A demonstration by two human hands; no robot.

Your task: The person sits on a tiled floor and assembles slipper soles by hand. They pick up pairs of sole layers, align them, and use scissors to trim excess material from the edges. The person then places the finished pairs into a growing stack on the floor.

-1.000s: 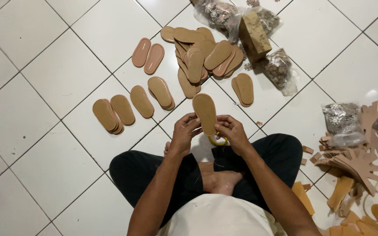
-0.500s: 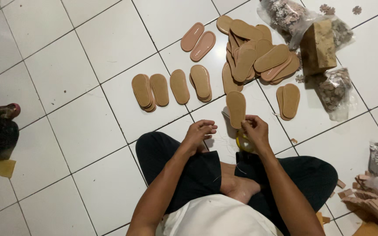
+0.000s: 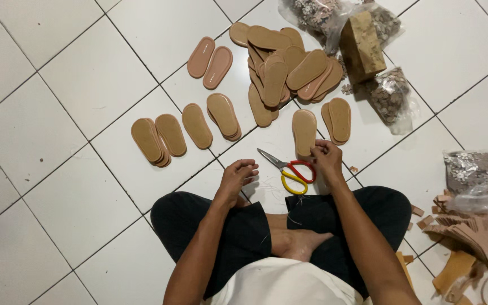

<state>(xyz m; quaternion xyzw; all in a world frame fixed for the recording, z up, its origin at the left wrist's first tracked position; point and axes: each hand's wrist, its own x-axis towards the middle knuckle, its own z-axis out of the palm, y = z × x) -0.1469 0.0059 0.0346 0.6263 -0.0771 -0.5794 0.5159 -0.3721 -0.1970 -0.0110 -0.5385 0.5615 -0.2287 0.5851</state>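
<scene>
I sit cross-legged on a white tiled floor. My right hand pinches the near end of a tan shoe sole, which lies flat on the tiles beside another pair of soles. My left hand hovers over my left knee, its fingers loosely curled and holding nothing. Between my hands lie scissors with red and yellow handles, their blades pointing away to the left.
A heap of tan soles lies ahead, with pairs laid out to the left. Bags of small decorations and a brown block sit far right. Cut scraps pile up at my right.
The sole I held up in both hands now rests on the floor under my right hand. My left hand has let go and drawn back. The scissors now show on the tiles.
</scene>
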